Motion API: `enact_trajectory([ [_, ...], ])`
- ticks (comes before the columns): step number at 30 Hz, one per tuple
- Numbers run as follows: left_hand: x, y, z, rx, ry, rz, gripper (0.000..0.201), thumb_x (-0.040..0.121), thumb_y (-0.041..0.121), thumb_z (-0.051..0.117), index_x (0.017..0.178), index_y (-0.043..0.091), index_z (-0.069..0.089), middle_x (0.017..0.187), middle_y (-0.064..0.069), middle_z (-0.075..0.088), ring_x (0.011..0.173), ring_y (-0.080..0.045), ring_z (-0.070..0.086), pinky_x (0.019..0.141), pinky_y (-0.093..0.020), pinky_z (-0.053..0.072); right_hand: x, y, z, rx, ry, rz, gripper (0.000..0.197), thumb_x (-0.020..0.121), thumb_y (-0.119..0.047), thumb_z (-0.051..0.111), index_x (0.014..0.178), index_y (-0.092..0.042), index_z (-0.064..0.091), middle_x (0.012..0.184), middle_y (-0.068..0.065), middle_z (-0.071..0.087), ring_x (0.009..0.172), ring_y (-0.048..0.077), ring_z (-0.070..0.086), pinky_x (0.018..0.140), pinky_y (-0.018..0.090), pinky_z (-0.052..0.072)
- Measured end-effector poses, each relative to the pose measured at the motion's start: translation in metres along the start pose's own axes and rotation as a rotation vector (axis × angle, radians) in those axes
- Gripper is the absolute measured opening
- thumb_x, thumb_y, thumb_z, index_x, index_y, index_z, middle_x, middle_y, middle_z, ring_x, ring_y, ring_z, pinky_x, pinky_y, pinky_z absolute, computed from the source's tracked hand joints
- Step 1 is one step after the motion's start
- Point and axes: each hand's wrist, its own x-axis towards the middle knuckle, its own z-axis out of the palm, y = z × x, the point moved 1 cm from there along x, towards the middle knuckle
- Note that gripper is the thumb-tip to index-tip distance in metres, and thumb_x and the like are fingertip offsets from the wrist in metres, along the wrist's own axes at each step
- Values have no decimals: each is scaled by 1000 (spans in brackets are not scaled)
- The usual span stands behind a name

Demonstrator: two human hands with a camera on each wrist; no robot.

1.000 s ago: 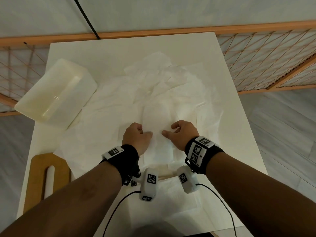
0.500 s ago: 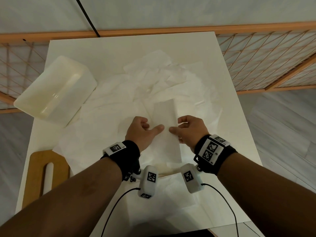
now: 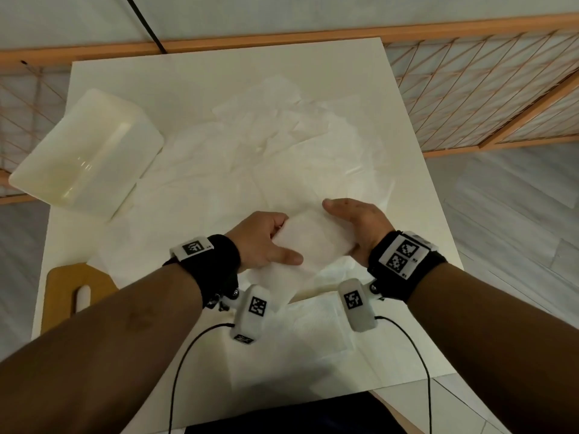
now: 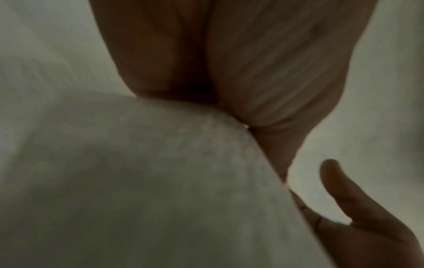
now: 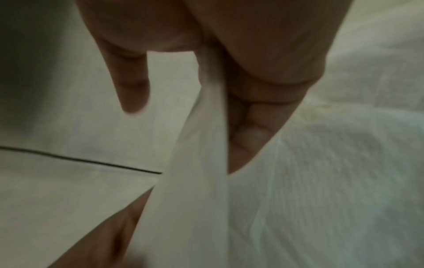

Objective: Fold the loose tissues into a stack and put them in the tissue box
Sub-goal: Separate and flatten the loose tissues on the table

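Both hands hold one folded white tissue point(image 3: 313, 245) just above the table, tilted on a diagonal. My left hand point(image 3: 272, 242) pinches its left edge, thumb lying on top. My right hand point(image 3: 347, 227) grips its right edge, and in the right wrist view the tissue point(image 5: 201, 163) runs down between the fingers point(image 5: 247, 127). In the left wrist view the tissue point(image 4: 160, 181) fills the lower frame under my left hand point(image 4: 229, 72). Loose tissues point(image 3: 250, 158) lie spread over the middle of the table. The cream tissue box point(image 3: 84, 151) lies at the left edge.
A wooden lid point(image 3: 62, 292) with a slot lies at the table's front left. Flat tissues point(image 3: 313, 333) lie near the front edge, under the wrist cameras. The white table point(image 3: 219, 73) is bare at the back. An orange lattice rail point(image 3: 485, 89) runs behind and to the right.
The hands pinched a long folded tissue off the pile and raised it. It has since turned from upright to a diagonal, and my right hand has moved up along its right edge.
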Motion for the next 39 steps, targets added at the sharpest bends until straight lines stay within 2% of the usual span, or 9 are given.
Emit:
enact_trajectory([
  [4, -10, -6, 0, 349, -194, -54, 42, 62, 24, 97, 90, 27, 66, 88, 7, 76, 71, -7, 71, 61, -22, 54, -2, 8, -14, -588, -181, 61, 21, 72, -4, 89, 87, -11, 75, 78, 7, 75, 74, 27, 74, 68, 39, 62],
  [9, -21, -29, 23, 632, -360, -88, 37, 71, 32, 92, 86, 30, 58, 76, 14, 65, 62, 0, 56, 54, -17, 40, -18, 38, -9, -1058, -364, 218, 23, 72, -11, 91, 84, -15, 72, 86, 4, 72, 69, 23, 72, 61, 32, 63],
  [13, -29, -45, 32, 714, -406, -78, 35, 74, 35, 90, 91, 22, 62, 71, 12, 58, 60, -4, 50, 55, -22, 39, -23, 55, -8, -1162, -353, 192, 24, 73, -19, 91, 84, -20, 69, 89, 2, 70, 78, 29, 76, 63, 36, 64],
  [21, -41, -51, 17, 742, -417, -104, 38, 69, 39, 92, 87, 25, 60, 75, 14, 64, 63, -3, 58, 56, -20, 43, -26, 54, -5, -1060, -376, 110, 23, 81, -15, 85, 89, -17, 64, 99, 9, 72, 55, 18, 69, 48, 28, 54],
  [25, -40, -63, 26, 943, -395, -74, 46, 69, 45, 89, 79, 22, 52, 81, 7, 55, 73, -15, 52, 58, -28, 36, -21, 70, 2, -1302, -338, -2, 30, 75, -22, 89, 75, -24, 58, 80, -7, 63, 65, 12, 61, 55, 20, 45],
  [30, -43, -60, 29, 1051, -360, -100, 46, 71, 54, 85, 84, 23, 55, 83, 7, 60, 77, -17, 58, 60, -29, 41, -19, 68, 8, -1371, -278, -84, 30, 76, -29, 86, 73, -24, 57, 81, -8, 62, 74, 13, 59, 62, 23, 46],
  [32, -46, -50, 27, 1107, -299, -102, 56, 67, 72, 78, 84, 23, 55, 81, 7, 62, 74, -17, 59, 62, -30, 44, -19, 60, 10, -1401, -258, -110, 35, 74, -40, 86, 74, -24, 55, 82, -7, 62, 76, 14, 61, 66, 28, 52],
  [35, -36, -31, 10, 1111, 49, -91, 59, 79, 83, 54, 93, 25, 54, 85, 6, 60, 76, -21, 58, 69, -32, 45, -15, 40, 17, -1389, -196, -196, 41, 75, -55, 82, 76, -25, 54, 83, -8, 59, 75, 13, 58, 66, 28, 51],
  [39, -14, -28, -14, 940, 412, -285, 87, 81, 76, 59, 138, 15, 37, 134, -7, 46, 118, -31, 52, 87, -43, 50, -7, 19, 30, -1234, -123, -240, 35, 81, -46, 80, 75, -21, 56, 77, -7, 60, 68, 9, 55, 62, 22, 43],
])
